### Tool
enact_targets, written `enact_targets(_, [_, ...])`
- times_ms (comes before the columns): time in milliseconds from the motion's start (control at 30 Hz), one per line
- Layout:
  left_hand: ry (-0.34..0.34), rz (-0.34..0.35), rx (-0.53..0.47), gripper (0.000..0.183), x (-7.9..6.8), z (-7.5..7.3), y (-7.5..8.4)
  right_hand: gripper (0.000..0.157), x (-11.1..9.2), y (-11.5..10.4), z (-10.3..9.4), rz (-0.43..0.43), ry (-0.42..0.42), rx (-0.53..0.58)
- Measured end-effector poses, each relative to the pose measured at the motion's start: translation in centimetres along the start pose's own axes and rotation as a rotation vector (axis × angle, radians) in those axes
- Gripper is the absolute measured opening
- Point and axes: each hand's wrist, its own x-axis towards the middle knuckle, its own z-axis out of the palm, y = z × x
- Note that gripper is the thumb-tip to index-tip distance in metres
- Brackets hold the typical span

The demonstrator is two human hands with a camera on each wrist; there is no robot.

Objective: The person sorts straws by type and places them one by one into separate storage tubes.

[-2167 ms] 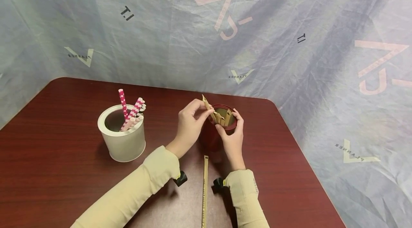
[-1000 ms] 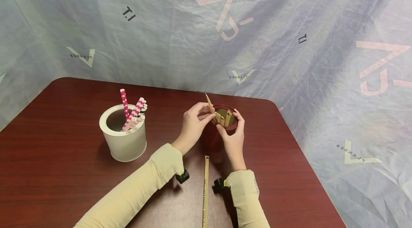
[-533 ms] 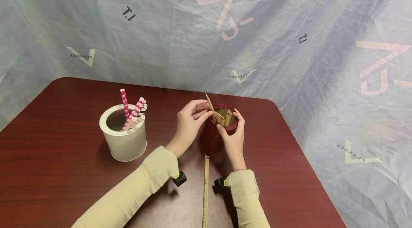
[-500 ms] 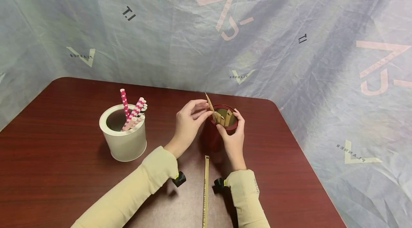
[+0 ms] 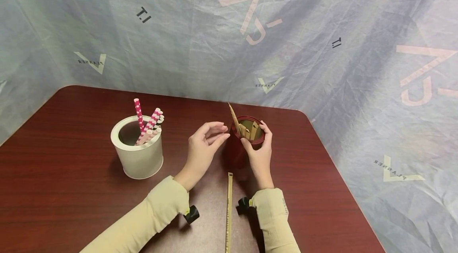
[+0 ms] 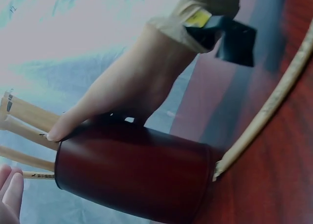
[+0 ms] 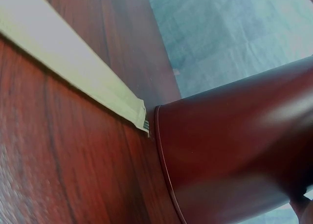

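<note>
A dark red can (image 5: 234, 153) stands upright on the table, holding several tan paper-wrapped sticks (image 5: 254, 130). One taller wrapped stick (image 5: 233, 116) leans out over its left rim. My right hand (image 5: 260, 155) grips the can at the rim, thumb on the near side and fingers round the right. Just left of the can, my left hand (image 5: 202, 147) hovers with loosely bent fingers, apart from the sticks and holding nothing. Another wrapped stick (image 5: 229, 209), with print along it, lies on the table between my forearms; its far end is near the can's base (image 7: 168, 175).
To the left stands a white can (image 5: 141, 161) with several patterned paper straws (image 5: 137, 114), pink and white among them. The reddish wood table (image 5: 71, 189) ends at the back against a grey printed cloth (image 5: 179, 46).
My left hand has let go of the tall wrapped stick, now leaning in the red can, and drawn back left and toward me. My right hand keeps its hold on the can.
</note>
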Motion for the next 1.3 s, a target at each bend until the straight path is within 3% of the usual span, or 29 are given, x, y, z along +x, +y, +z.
enact_targets(267, [-0.033,-0.071,0.07,0.027,-1.5,-0.2,-0.4,0.067,0.0,0.0,0.0,-0.005,0.0,-0.009])
enact_targets(433, [-0.066,-0.175,0.139,0.027,-2.3,-0.5,-0.7,0.068,0.0,0.5,0.0,-0.006,-0.001,-0.009])
enact_targets(500, [-0.091,-0.227,0.212,0.026,-2.7,-0.6,-0.9,0.068,0.2,1.4,0.0,-0.008,0.002,-0.006])
enact_targets(700, [-0.257,-0.359,0.489,0.026,-3.9,-0.9,-1.8,0.067,0.8,3.8,0.0,-0.015,0.013,-0.003])
enact_targets(800, [-0.35,-0.412,0.552,0.027,-4.7,-1.0,-2.1,0.066,0.7,4.0,0.1,-0.029,0.018,0.008])
enact_targets(933, [-0.45,-0.462,0.551,0.028,-5.7,-1.1,-2.1,0.068,0.7,4.0,0.2,-0.049,0.033,0.007])
enact_targets(1133, [-0.583,-0.474,0.573,0.029,-6.9,-0.9,-2.0,0.067,0.7,3.9,0.1,-0.043,0.028,0.009])
enact_targets(1300, [-0.68,-0.439,0.667,0.03,-7.7,-0.5,-2.1,0.065,0.7,3.9,0.1,-0.027,0.011,0.017])
